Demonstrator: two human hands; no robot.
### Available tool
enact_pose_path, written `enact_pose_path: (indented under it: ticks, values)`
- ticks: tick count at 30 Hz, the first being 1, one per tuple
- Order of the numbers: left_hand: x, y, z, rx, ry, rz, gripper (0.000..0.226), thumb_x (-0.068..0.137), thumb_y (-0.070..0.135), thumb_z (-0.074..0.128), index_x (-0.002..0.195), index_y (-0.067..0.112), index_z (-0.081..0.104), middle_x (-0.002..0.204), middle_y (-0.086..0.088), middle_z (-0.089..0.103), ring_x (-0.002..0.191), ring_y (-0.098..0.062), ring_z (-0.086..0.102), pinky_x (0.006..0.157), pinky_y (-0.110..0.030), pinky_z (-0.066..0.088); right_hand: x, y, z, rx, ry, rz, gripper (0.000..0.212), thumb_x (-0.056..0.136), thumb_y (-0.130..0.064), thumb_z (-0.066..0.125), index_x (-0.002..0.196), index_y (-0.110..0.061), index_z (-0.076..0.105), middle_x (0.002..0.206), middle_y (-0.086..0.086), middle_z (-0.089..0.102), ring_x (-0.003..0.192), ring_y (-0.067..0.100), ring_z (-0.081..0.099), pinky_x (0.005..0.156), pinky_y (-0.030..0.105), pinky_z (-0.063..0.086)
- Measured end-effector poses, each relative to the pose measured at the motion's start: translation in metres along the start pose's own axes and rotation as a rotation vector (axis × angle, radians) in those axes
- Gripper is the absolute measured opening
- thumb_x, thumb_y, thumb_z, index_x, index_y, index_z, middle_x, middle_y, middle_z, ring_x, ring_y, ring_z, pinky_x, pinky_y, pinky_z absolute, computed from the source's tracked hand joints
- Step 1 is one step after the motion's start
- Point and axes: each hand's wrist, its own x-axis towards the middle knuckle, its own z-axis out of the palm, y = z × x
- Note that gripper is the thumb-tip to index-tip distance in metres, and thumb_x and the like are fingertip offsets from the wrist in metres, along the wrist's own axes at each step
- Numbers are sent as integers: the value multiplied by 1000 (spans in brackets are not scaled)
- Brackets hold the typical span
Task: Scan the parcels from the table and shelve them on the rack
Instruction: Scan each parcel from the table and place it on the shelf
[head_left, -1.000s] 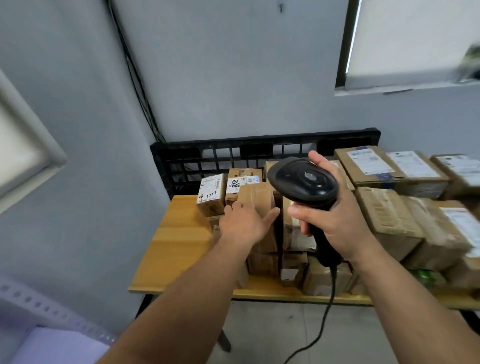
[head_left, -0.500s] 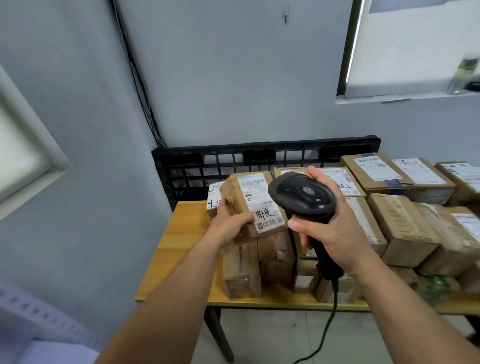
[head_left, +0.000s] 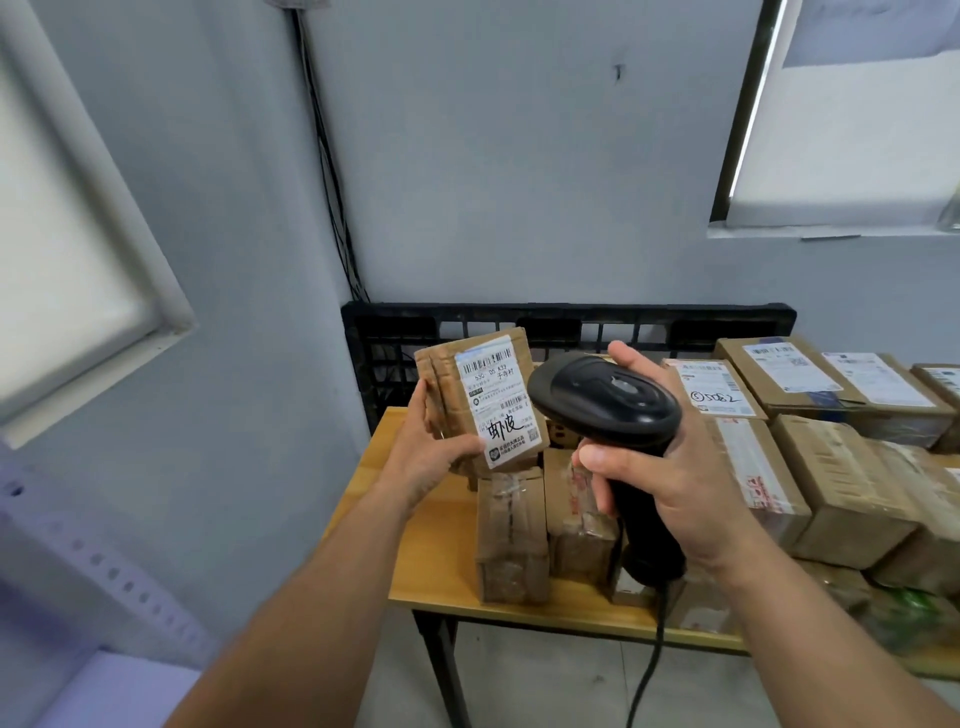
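Cardboard parcel (head_left: 480, 408), mid-frame, held edgewise by left hand (head_left: 431, 460); right hand (head_left: 670, 483) grips barcode scanner (head_left: 605, 400); tilted label (head_left: 501, 402) may misread.

A taped brown parcel (head_left: 480, 402) tilts label-up above more parcels (head_left: 841, 467) crowding the table (head_left: 441, 561).

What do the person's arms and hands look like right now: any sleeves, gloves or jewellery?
The left forearm and right forearm are bare to the frame's edge; no sleeve shows. The left hand and right hand are ungloved, with no ring, watch or wristband visible.
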Motion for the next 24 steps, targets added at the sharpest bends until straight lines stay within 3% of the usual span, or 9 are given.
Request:
enact_pose_path:
  ticks: [2,5,7,10,13,18,24]
  values:
    - [-1,-2,-3,21,11,4,103,78,6,77,153,35,12,124,1,53,117,-17,51,88,-34,49,-2,-2,2,7,-13,14,88,69,-9,74,145,-31,36,73,4,70,47,31,56,59,57,53]
    - [-1,-5,-7,32,22,-3,103,79,7,76,153,33,11,130,-1,52,124,-22,50,93,-38,47,-7,-3,2,11,-30,47,87,68,-9,75,144,-30,39,79,5,71,48,33,57,50,40,53]
    - [-2,-5,-8,33,26,-10,105,79,6,76,155,31,8,136,-6,51,121,-20,50,87,-32,48,-9,-3,1,16,-32,64,87,67,-8,75,143,-31,40,81,6,72,48,33,57,50,38,53]
    - [-2,-4,-6,40,34,-7,105,80,5,75,155,31,7,136,-6,51,114,-15,50,66,-19,51,-11,-4,-1,13,-41,79,85,68,-8,74,142,-33,40,78,10,71,48,31,57,51,41,53]
    - [-3,-3,-2,59,46,5,103,80,4,75,155,32,9,135,-4,52,112,-14,49,52,-14,51,-13,-5,-5,14,-56,88,83,67,-9,74,139,-37,41,74,6,70,48,28,57,52,41,54]
    - [-4,-4,4,70,62,0,103,81,6,75,155,30,7,137,-5,50,112,-13,49,49,-11,48,-14,-3,-12,20,-70,84,81,73,-3,75,138,-38,42,75,2,71,47,27,57,51,38,54]
    - [-4,2,12,87,102,-7,105,80,7,76,155,30,6,137,-5,50,113,-15,50,57,-16,50,-12,-2,-27,1,-86,74,79,78,5,72,139,-34,42,81,10,71,47,29,57,48,37,53]
